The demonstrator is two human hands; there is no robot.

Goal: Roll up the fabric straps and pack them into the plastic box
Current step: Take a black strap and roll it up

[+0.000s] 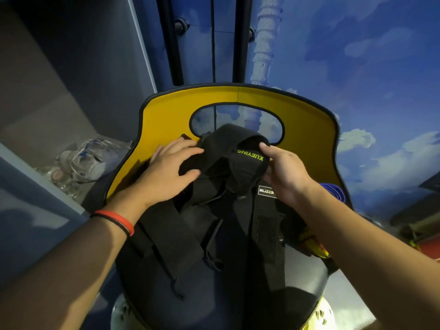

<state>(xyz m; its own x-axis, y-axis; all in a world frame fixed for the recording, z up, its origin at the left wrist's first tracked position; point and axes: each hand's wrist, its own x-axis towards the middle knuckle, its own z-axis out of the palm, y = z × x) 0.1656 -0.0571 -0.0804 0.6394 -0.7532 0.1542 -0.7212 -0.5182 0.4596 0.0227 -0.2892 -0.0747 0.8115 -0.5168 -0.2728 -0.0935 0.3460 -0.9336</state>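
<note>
Several black fabric straps [202, 225] lie in a heap on the dark seat of a yellow-backed chair [307, 129]. On top is a black strap with green "XUEYING" lettering [247, 160], partly rolled or folded over. My right hand [283, 172] pinches its right edge between thumb and fingers. My left hand [171, 170] rests on the left part of the same bundle, fingers spread and slightly bent over the cloth. A strap with a white "BLIZZ" label [266, 190] hangs down the middle. No plastic box is in view.
A grey shelf unit at the left holds sneakers [88, 160] and small items. A blue cloud-painted wall [357, 67] and dark vertical bars stand behind the chair. A purple item [332, 191] and a yellow-red strap [314, 244] lie at the seat's right side.
</note>
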